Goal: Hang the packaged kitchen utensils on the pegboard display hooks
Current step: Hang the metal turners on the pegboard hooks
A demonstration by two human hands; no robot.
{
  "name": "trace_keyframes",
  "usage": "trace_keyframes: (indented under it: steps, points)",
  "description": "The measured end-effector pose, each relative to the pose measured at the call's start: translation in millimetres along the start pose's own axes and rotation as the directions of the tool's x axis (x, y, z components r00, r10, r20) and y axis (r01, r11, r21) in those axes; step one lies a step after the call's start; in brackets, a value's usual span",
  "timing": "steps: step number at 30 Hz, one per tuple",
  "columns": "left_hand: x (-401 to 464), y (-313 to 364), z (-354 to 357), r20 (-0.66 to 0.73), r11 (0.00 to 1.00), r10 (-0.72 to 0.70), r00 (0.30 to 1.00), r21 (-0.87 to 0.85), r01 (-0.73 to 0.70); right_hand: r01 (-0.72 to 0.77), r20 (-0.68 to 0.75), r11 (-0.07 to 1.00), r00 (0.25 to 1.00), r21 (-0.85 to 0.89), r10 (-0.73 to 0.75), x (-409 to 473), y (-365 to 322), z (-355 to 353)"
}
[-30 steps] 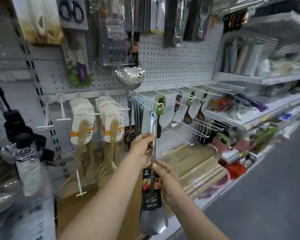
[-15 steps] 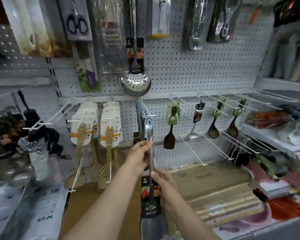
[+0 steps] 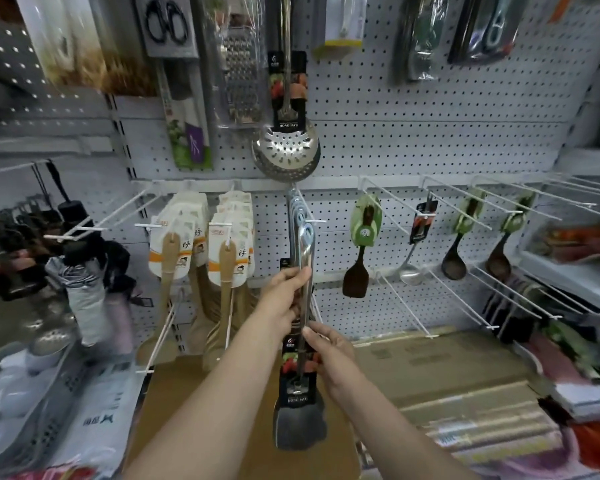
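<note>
A steel spatula (image 3: 300, 424) with a dark label card hangs upright in both my hands. My left hand (image 3: 286, 294) grips its handle near the top. My right hand (image 3: 326, 351) holds the lower handle beside the card. The loop at the handle's top (image 3: 306, 235) sits right at the tip of a white pegboard hook (image 3: 314, 221). Several matching steel handles hang behind it on that hook. Whether the loop is over the hook tip, I cannot tell.
Packaged wooden spatulas (image 3: 172, 258) hang on hooks to the left, dark spoons and a ladle (image 3: 409, 271) to the right. A perforated skimmer (image 3: 286, 150) hangs just above. Bare white hooks (image 3: 406, 299) jut out lower right. Cardboard boxes (image 3: 447, 375) lie on the shelf below.
The spatula has risen and moved toward the pegboard, its loop now at the hook tip. The view has swung left and closer to the board.
</note>
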State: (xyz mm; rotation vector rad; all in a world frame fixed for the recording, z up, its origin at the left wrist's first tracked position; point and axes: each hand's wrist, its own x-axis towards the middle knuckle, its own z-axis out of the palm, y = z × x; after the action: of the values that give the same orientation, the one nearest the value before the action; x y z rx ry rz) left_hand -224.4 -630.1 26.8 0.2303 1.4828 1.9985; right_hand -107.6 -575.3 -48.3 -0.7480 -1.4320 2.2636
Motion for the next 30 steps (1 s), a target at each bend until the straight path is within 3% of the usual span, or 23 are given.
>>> trace_keyframes:
  steps: [30]
  points:
    - [99.8, 10.1, -19.8, 0.046, 0.998, 0.053, 0.998, 0.029, -0.055, 0.047, 0.060, 0.990, 0.997, -0.131, -0.039, 126.6, -3.1, 9.4]
